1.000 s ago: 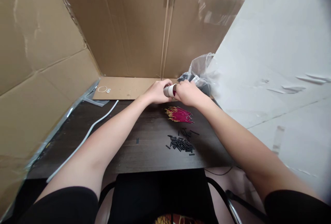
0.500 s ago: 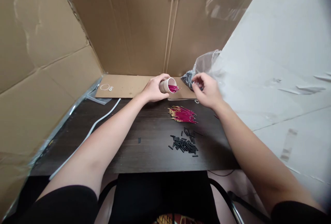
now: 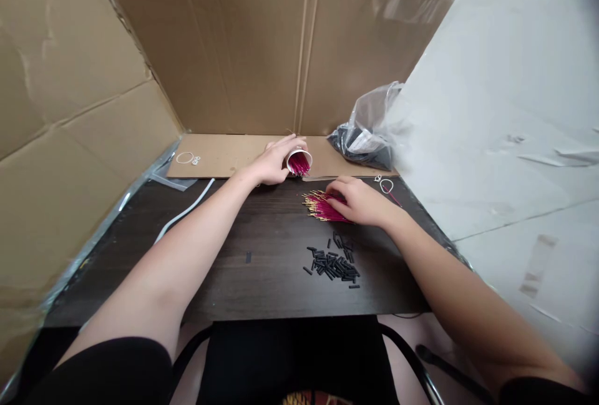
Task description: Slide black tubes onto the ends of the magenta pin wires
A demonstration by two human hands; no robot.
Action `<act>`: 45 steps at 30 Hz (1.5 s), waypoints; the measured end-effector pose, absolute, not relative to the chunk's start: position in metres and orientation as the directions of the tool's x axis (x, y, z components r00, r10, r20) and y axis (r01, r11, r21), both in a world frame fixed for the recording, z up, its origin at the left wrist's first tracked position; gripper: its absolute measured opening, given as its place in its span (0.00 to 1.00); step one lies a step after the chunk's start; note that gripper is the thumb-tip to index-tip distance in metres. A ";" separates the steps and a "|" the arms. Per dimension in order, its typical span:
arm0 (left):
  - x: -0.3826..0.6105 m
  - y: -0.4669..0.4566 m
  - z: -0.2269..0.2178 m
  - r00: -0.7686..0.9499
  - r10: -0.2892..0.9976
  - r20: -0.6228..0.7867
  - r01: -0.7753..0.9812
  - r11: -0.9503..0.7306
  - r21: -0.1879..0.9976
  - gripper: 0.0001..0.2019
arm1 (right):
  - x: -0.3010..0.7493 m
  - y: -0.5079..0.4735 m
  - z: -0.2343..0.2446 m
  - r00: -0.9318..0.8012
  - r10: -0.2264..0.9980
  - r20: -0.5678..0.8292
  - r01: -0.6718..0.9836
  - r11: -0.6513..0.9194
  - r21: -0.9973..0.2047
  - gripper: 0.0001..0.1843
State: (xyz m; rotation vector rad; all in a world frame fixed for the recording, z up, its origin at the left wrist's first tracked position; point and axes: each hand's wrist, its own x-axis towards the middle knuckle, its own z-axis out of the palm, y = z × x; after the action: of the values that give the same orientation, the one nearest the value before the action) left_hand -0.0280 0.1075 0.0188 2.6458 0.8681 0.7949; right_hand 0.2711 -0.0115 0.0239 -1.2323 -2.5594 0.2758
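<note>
My left hand (image 3: 275, 163) is wrapped round a white paper cup (image 3: 306, 155), tipped with its mouth towards me. Inside the cup lie thin magenta wires (image 3: 297, 164), their light ends at the rim. Over a pile of magenta wires with gold-coloured ends (image 3: 319, 206) rests my right hand (image 3: 353, 198). Its thumb and forefinger are apart and touch the top of the pile; the other fingers are partly hidden. Nearer to me is a heap of short black tube pieces (image 3: 333, 264).
A clear plastic bag of dark pieces (image 3: 367, 143) sits on a cardboard strip (image 3: 224, 149) at the back. White rings (image 3: 386, 186) lie near the right edge, with a loose wire. A pale tube (image 3: 185, 210) runs along the left. Cardboard walls (image 3: 234, 43) stand around the table.
My right hand has moved from beside the plastic bag down towards me, onto the wire pile. The cup's mouth has turned more towards me, and the wires sit lower in it.
</note>
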 end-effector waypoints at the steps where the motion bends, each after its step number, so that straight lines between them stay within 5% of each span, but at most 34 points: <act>1: -0.027 0.108 0.018 0.677 0.599 0.428 0.463 -0.798 0.384 0.37 | 0.271 -0.012 0.023 -0.596 0.785 0.172 0.732 0.619 -0.287 0.06; 16: -0.015 0.093 0.023 0.590 0.714 0.378 0.629 -0.699 0.339 0.42 | 0.266 -0.014 0.023 -0.572 0.802 0.176 0.768 0.598 -0.229 0.09; 27: -0.003 0.090 0.018 0.577 0.711 0.402 0.564 -0.703 0.432 0.27 | 0.262 -0.017 0.026 -0.576 0.799 0.172 0.773 0.601 -0.203 0.09; 36: -0.003 0.087 0.026 0.601 0.691 0.401 0.551 -0.722 0.418 0.37 | 0.262 -0.014 0.021 -0.594 0.788 0.159 0.786 0.611 -0.092 0.13; 45: 0.000 0.076 0.048 0.638 0.636 0.434 0.501 -0.771 0.393 0.20 | 0.264 -0.019 0.030 -0.605 0.781 0.152 0.756 0.624 -0.199 0.11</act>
State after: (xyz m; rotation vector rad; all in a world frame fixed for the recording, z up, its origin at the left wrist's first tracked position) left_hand -0.0001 0.0763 0.0475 2.6233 0.9271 0.8300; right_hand 0.2645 -0.0194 0.0297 -1.2612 -2.6242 0.1679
